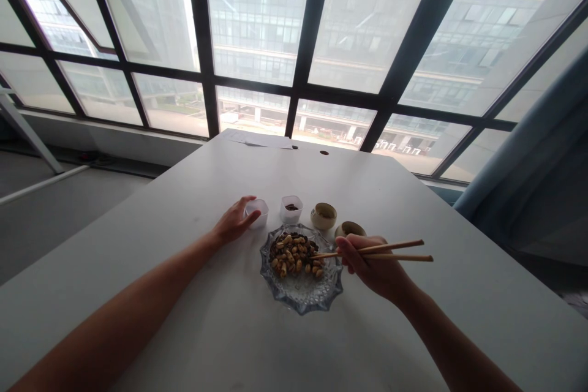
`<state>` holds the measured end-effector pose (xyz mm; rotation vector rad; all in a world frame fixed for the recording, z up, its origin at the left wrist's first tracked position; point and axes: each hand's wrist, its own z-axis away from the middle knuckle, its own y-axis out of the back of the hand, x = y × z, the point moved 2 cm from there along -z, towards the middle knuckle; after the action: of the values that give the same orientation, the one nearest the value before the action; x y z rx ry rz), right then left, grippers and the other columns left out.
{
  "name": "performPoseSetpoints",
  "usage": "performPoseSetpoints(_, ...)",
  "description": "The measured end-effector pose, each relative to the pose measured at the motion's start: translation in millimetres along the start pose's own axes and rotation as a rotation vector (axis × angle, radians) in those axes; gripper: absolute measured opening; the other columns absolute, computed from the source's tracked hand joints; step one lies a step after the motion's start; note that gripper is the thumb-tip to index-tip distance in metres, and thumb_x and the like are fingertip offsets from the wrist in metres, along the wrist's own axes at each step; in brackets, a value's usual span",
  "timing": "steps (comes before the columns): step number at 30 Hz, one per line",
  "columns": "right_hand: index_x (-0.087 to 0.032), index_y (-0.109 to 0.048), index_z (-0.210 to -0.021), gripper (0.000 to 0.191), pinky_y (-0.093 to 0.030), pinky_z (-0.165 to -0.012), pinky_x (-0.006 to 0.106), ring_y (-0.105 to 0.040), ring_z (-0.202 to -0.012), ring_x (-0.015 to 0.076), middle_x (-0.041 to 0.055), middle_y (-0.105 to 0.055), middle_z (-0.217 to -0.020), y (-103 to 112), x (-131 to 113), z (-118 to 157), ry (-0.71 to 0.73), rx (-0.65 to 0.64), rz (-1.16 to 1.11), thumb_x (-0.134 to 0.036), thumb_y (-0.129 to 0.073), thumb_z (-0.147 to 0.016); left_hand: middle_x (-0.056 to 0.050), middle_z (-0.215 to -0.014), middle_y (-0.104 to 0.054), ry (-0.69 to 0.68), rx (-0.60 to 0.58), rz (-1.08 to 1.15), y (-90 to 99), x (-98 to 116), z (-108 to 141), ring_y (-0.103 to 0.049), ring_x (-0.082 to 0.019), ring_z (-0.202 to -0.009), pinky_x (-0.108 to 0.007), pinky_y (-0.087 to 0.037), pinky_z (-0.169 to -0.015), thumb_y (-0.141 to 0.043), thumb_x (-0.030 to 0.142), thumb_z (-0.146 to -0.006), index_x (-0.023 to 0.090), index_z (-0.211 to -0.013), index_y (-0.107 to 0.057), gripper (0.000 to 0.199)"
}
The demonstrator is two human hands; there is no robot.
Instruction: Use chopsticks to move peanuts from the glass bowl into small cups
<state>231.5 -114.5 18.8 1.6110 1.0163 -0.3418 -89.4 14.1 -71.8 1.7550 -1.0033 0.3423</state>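
My right hand [372,263] grips a pair of wooden chopsticks [395,251], their tips among the nuts on a scalloped clear glass plate [303,297]. Peanuts [291,254] and darker small pieces are heaped on the plate's far left part. My left hand [236,220] curls its fingers and thumb around the side of a translucent white plastic cup [260,214], which stands on the table. Just right of it, a second white cup [291,211] holds a few dark pieces. Two small tan bowls, a near one [350,229] and a farther one [323,216], stand beyond the plate; my right hand partly covers the near one.
The white table [193,318] reaches to large black-framed windows [294,92]. A sheet of paper [260,139] lies at its far edge, near two round holes. A blue curtain [519,141] hangs at the right, and a white metal frame [32,135] stands at the left.
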Motion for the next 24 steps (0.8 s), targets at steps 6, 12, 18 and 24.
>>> performPoseSetpoints(6,-0.022,-0.057,-0.062,0.052,-0.045,-0.042,0.027,-0.057,-0.042,0.0151,0.0012,-0.059,-0.050,1,2,0,-0.044,-0.004,-0.052,-0.059,-0.046,-0.096,-0.007,-0.091,-0.067,-0.004,-0.003,-0.005,0.4,1,0,-0.065,-0.024,-0.082,-0.038,-0.050,-0.077,-0.043,0.074,-0.087,0.018,-0.129,-0.054,0.070)
performPoseSetpoints(12,-0.023,-0.048,-0.058,0.052,-0.040,-0.044,0.027,-0.050,-0.045,0.0140,0.0015,-0.054,-0.050,0,-2,1,0.052,-0.001,0.086,-0.055,-0.042,-0.099,-0.007,-0.090,-0.067,-0.003,-0.008,-0.006,0.8,2,0,-0.065,-0.024,-0.081,-0.037,-0.049,-0.077,-0.043,0.074,-0.087,0.019,-0.129,-0.054,0.070)
performPoseSetpoints(18,-0.023,-0.037,-0.056,0.050,-0.027,-0.044,0.027,-0.034,-0.043,0.0102,-0.0034,-0.039,-0.050,-6,-9,5,0.185,-0.001,0.239,-0.047,-0.048,-0.098,-0.007,-0.090,-0.067,-0.004,-0.012,-0.006,1.4,3,0,-0.065,-0.025,-0.081,-0.037,-0.050,-0.076,-0.042,0.074,-0.087,0.018,-0.129,-0.054,0.071)
performPoseSetpoints(24,-0.023,-0.034,-0.057,0.048,-0.025,-0.044,0.026,-0.032,-0.043,0.0100,-0.0041,-0.037,-0.050,-5,-12,6,0.185,0.036,0.255,-0.044,-0.048,-0.098,-0.007,-0.090,-0.068,0.011,-0.012,0.001,1.2,2,1,-0.065,-0.024,-0.080,-0.037,-0.049,-0.076,-0.043,0.074,-0.087,0.018,-0.129,-0.054,0.071)
